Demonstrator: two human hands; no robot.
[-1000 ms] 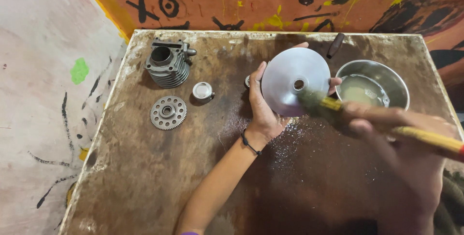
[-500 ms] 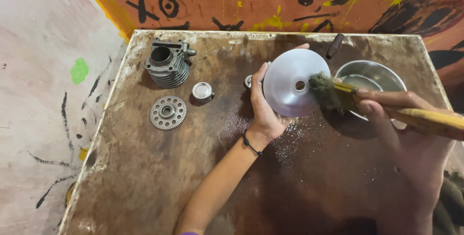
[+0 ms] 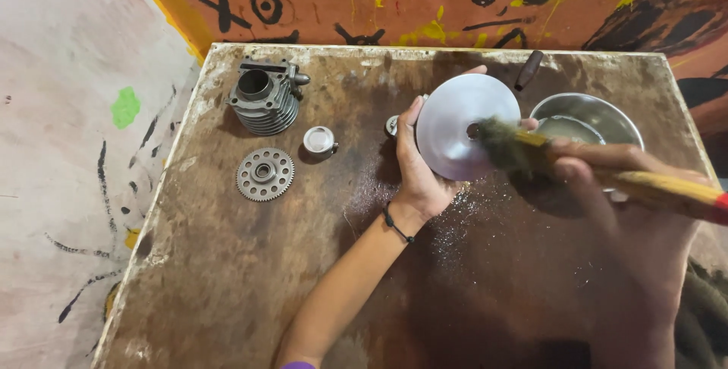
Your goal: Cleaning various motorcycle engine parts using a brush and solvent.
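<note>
**Brush on the disc, left hand holding it**

Going left to right on the worn wooden table [image 3: 227,285]:

- Far left, near the back edge: finned metal cylinder [image 3: 263,98], upright, bore facing up.
- In front of it: toothed gear [image 3: 265,174], lying flat. Apart from the cylinder.
- Just right of both: small round metal cap [image 3: 319,140], on its own.
- Centre: my left hand [image 3: 419,164] is clamped on the left rim of the round metal disc [image 3: 464,125], thumb over the top edge, palm behind. Disc is tilted up off the table, face toward the camera. A small part sits behind the hand, too hidden to identify.
- Brush [image 3: 531,150]: dark bristles touch the disc at its centre hole. Yellow handle runs off right.
- My right hand [image 3: 607,187] is closed around that handle, blurred, close to the lens.
- Behind the brush: steel bowl [image 3: 607,111] with some liquid in it. Dark wooden handle [image 3: 528,69] lies near the back edge, just left of the bowl.

Hands well apart, each gripping its own item.
</note>
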